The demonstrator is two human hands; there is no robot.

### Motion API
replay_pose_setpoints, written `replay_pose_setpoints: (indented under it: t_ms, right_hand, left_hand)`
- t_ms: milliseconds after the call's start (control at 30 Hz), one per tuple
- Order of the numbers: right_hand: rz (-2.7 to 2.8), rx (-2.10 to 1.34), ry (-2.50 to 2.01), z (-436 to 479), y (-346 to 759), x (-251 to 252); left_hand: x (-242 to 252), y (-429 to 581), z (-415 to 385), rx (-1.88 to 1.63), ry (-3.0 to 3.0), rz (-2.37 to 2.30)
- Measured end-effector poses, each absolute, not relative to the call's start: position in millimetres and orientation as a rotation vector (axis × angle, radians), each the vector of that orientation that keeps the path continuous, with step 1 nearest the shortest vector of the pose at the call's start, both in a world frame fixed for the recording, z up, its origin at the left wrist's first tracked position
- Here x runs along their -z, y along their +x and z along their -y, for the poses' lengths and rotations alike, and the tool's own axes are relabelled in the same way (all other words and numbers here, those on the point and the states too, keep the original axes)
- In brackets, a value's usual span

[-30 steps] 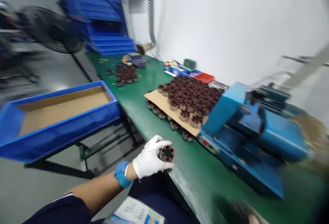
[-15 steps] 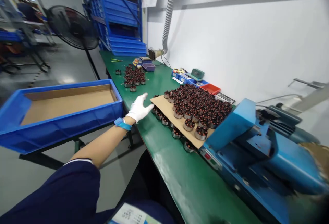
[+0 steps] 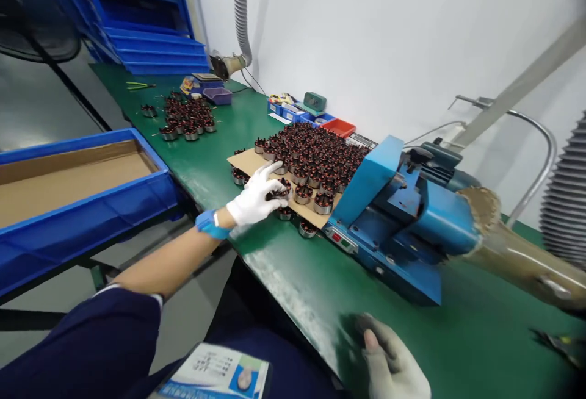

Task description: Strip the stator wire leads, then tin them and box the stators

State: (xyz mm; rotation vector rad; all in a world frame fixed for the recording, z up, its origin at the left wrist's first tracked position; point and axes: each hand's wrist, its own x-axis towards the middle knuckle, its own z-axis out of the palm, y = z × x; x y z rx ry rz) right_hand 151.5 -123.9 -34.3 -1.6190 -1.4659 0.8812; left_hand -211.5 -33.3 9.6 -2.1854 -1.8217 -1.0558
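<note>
My left hand [image 3: 259, 196], in a white glove, reaches to the near edge of a brown cardboard sheet [image 3: 240, 158]. Its thumb and fingers close around a motor stator [image 3: 284, 189] with copper-red windings, black prongs and a silver base. Many similar stators [image 3: 315, 155] stand packed on the sheet, and more [image 3: 307, 229] sit beneath its edge. My right hand [image 3: 394, 359], gloved with darkened fingertips and a bare thumb tip, hovers low over the green table [image 3: 293, 277]. Its fingers are loosely bent and apart, with nothing visible in them.
A blue machine [image 3: 389, 228] with a duct stands right of the stators. A blue bin [image 3: 91, 216] lined with cardboard is at the left. Further back are another stator group [image 3: 185, 115], green-handled pliers [image 3: 140, 85], a purple tray [image 3: 217, 95] and a red tray [image 3: 339, 127].
My left hand has moved right, from beside the sheet's left corner onto a stator at its near edge. My right hand has come into view at the lower right. The view has turned right.
</note>
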Motion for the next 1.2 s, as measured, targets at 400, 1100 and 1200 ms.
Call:
replay_pose_setpoints:
  t_ms: [400, 1100, 1200]
  right_hand:
    - [1.669, -1.461, -0.882, 98, 146, 1]
    - [1.292, -1.262, -0.970, 52, 157, -11]
    - [1.252, -1.190, -0.961, 35, 154, -12]
  left_hand:
    - [-32, -79, 95, 1.127, -3.188, 0.840]
    - [-13, -10, 37, 1.770, -3.028, 1.470]
    - [-11, -7, 12, 1.799, -3.047, 1.500]
